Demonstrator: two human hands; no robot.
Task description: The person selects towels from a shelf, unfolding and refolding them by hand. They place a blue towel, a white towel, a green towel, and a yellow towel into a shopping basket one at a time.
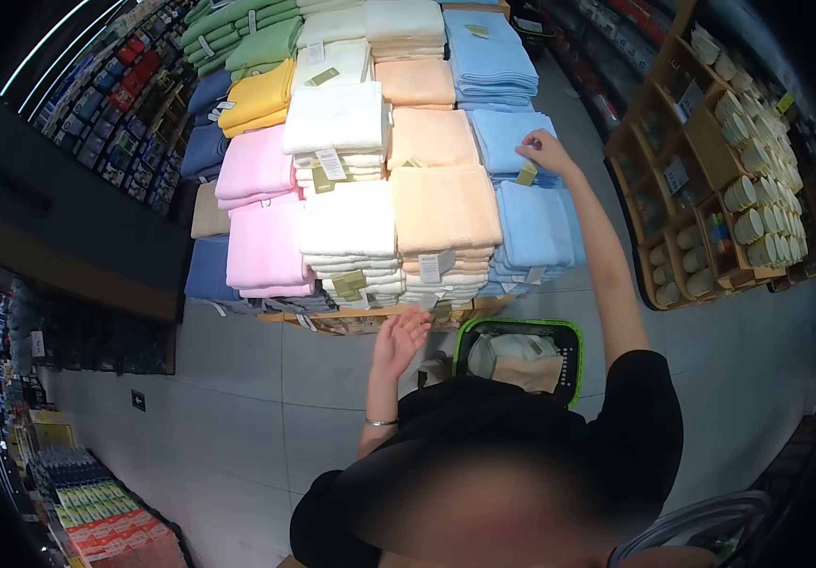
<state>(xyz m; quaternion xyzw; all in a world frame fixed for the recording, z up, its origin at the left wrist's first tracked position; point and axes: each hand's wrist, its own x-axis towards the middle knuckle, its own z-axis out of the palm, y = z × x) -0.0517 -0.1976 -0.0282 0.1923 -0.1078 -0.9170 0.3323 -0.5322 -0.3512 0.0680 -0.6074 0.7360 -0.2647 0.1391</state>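
Note:
My right hand [545, 151] reaches over a light-blue towel stack [504, 137] at the right of the display. Its fingers curl together at the top towel, just above a green tag [526, 174]; what lies between them, if anything, is too small to make out. My left hand [402, 341] is held palm up with fingers loosely apart, holding nothing, in front of the display's near edge. Closest to it are the peach towel stack [446, 208] and the white towel stack [349, 220], both with tags hanging at the front.
A green-rimmed black basket [575, 364] with pale and beige items stands on the floor before the display. Pink towels [266, 241] and yellow towels [258, 97] lie to the left. A wooden shelf [673, 222] with cups is at the right. Stacked boxes [124, 530] sit at the lower left.

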